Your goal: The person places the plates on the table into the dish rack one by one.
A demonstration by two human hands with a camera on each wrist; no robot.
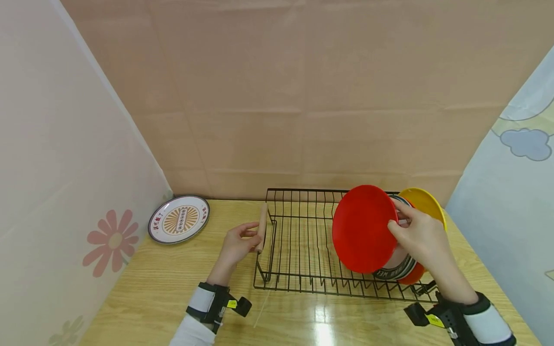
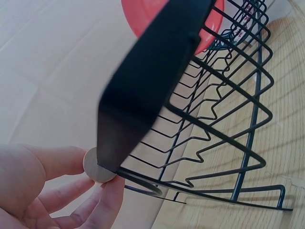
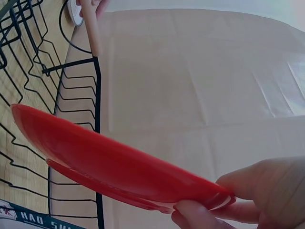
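The right hand (image 1: 421,238) pinches the red plate (image 1: 364,228) at its rim, thumb on the near face, fingers behind. The plate stands on edge, tilted, above the right end of the black wire dish rack (image 1: 298,240), its disc extending left from the grip. Just behind the grip stand a patterned plate (image 1: 396,269) and a yellow plate (image 1: 426,202) in the rack slots. The left hand (image 1: 237,245) curls around the wooden handle (image 1: 262,226) on the rack's left end, well apart from the red plate. A decorated plate (image 1: 179,219) lies flat on the table (image 1: 173,298), farther left.
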